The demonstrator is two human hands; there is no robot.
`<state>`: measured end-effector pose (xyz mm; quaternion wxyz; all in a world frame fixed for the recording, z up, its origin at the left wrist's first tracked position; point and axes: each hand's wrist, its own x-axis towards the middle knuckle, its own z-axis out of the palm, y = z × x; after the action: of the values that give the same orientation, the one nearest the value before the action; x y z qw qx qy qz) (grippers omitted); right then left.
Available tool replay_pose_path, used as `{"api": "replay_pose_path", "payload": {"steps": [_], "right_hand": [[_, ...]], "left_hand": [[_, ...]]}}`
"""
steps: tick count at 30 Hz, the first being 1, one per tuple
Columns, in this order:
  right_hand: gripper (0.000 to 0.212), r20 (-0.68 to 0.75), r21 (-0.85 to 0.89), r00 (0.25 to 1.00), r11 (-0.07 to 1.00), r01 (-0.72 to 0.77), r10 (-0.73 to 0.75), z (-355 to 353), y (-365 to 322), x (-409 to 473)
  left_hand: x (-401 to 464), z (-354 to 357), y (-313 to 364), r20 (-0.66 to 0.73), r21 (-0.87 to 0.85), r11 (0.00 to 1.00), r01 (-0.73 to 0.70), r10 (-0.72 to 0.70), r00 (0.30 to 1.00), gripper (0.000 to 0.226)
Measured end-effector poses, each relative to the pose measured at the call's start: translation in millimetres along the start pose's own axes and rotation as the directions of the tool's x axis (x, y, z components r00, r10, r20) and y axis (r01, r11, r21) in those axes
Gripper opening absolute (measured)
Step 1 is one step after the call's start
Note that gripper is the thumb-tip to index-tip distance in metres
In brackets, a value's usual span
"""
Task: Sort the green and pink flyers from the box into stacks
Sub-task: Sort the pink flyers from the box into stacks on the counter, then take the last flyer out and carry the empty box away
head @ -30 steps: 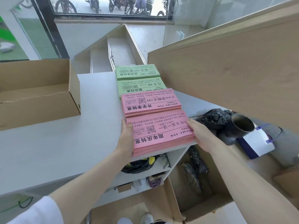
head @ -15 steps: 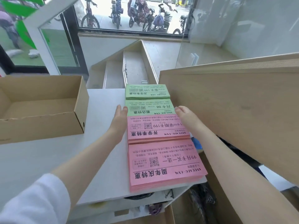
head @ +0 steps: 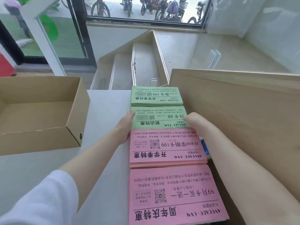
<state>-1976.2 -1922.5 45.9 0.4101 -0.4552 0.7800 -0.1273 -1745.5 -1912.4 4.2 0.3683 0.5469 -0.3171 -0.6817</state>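
Observation:
Four flyer stacks lie in a column on the white table (head: 103, 114). Farthest is a green stack (head: 155, 95), then a second green stack (head: 159, 118), a pink stack (head: 167, 146) and, nearest, a pink stack (head: 175, 195). My left hand (head: 127, 125) lies flat against the left edge of the second green stack. My right hand (head: 194, 120) rests against its right edge, fingers slightly curled. Neither hand lifts anything. The cardboard box (head: 40, 140) stands at the left with nothing visible inside.
A large wooden panel (head: 235, 120) leans close along the right side of the stacks. Beyond the table's far edge, steps (head: 142, 65) lead down towards a window with bicycles outside. Something blue (head: 204, 145) shows between the stacks and the panel.
Both hands have moved away from me along the column, from the sides of the nearest pink stack, past the second pink stack, to the sides of the second green stack. My head has tilted up.

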Motion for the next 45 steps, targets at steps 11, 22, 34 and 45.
{"api": "replay_pose_path", "payload": {"steps": [11,22,34,45], "right_hand": [[0.020,-0.054,0.083,0.998,0.996,-0.039,0.044,2,0,5],[0.039,-0.256,-0.073,0.860,0.896,0.438,-0.441,30,-24,-71],[0.035,-0.096,0.282,0.854,0.809,0.515,-0.511,214,-171,-144],[0.032,-0.371,-0.118,0.898,0.971,0.207,-0.237,276,-200,-160]], "left_hand": [[6,0,-1,-0.005,-0.068,0.998,-0.001,0.001,1.000,0.043],[-79,-30,11,-0.011,0.245,0.878,-0.410,0.426,0.905,0.046],[-184,-242,74,0.077,0.706,0.430,-0.562,0.743,0.665,0.024],[-154,-400,94,-0.094,0.899,0.387,-0.207,0.631,0.770,0.058]]}}
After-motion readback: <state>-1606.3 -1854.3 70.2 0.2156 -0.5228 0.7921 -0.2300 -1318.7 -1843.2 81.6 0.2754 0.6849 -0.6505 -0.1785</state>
